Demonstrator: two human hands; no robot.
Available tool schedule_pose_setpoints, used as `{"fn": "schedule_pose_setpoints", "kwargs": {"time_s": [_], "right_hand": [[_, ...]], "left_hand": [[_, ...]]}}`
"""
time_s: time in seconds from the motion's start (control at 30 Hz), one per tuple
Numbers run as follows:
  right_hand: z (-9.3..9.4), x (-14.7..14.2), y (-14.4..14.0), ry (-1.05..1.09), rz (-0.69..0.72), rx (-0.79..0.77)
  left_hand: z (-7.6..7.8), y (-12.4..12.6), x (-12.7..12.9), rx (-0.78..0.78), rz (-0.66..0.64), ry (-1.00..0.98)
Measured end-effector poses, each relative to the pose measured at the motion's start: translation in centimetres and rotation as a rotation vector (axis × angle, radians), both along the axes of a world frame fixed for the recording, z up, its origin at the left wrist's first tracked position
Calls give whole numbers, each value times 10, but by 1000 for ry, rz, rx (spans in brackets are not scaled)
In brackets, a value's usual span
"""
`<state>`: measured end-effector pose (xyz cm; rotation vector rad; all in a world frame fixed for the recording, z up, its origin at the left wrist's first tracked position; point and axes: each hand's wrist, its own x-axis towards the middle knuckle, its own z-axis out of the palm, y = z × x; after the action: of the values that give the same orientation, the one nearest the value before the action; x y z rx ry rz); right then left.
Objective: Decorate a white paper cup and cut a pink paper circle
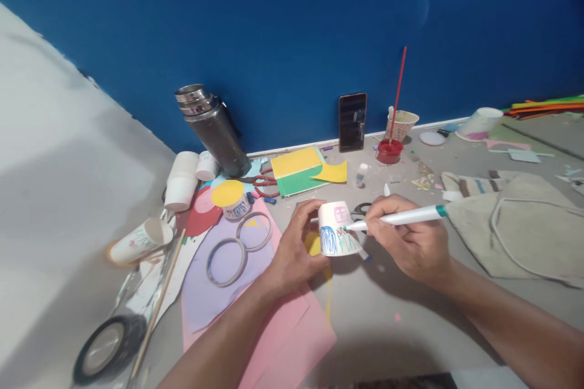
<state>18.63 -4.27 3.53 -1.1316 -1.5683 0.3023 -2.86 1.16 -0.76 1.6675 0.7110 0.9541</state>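
The left hand clasps the inverted paper cup, light and crushable, by its sidewall; right hand fingers pinch a marker, tip touching the cup.

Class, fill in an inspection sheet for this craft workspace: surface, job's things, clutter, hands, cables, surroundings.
Surface: grey floor, paper scraps.
Job's things: upturned paper cup with drawings; marker, tip on cup.
Clutter: flask, tape rings, paint pot, phone, coloured paper, scissors.
Hands: left hand grips cup; right hand holds marker.
Cables: nothing seen.
Surroundings: blue wall.
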Motion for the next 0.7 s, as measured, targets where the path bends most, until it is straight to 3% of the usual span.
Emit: {"fn": "schedule_pose_setpoints", "kwargs": {"time_s": [0.13, 0.3, 0.43, 0.7], "right_hand": [[-3, 3, 1, 16, -41, 50], [-17, 8, 5, 76, 19, -18], [-19, 11, 11, -20, 6, -45], [-10, 16, 20, -92, 281, -232]], "left_hand": [[0, 0, 1, -12, 22, 5], [2, 1, 1, -95, 25, -52], [2, 5, 2, -149, 39, -117], [15, 3, -1, -223, -5, -141]]}}
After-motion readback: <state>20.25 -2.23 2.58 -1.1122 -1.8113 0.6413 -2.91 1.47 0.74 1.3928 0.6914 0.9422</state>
